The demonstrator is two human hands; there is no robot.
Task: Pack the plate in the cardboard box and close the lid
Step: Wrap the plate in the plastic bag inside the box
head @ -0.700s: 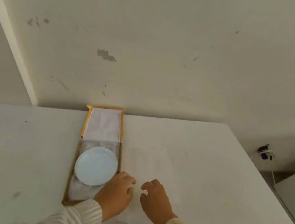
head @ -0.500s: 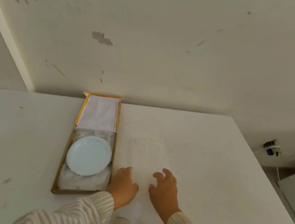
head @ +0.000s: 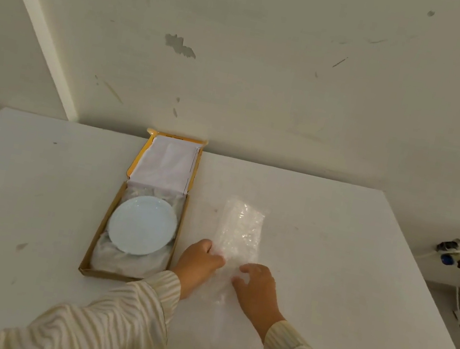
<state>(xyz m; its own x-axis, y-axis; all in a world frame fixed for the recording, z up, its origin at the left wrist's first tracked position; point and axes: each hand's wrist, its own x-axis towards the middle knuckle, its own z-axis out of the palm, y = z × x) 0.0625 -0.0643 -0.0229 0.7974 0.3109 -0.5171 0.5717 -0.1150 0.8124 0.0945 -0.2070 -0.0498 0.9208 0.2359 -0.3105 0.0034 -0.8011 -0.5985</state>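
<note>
Plate [head: 142,224] fills the open cardboard box [head: 97,238] — both hands [head: 231,274] on bubble wrap [head: 240,228].

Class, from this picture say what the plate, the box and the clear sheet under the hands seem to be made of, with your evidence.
Plate: likely glazed ceramic, smooth pale sheen. Box: brown cardboard, matte raw edges. Sheet: probably bubble wrap, clear plastic with glinting, bumpy texture.

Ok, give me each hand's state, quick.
Left hand: fingers curled on the bubble wrap edge.
Right hand: fingers spread, resting on it.
</note>
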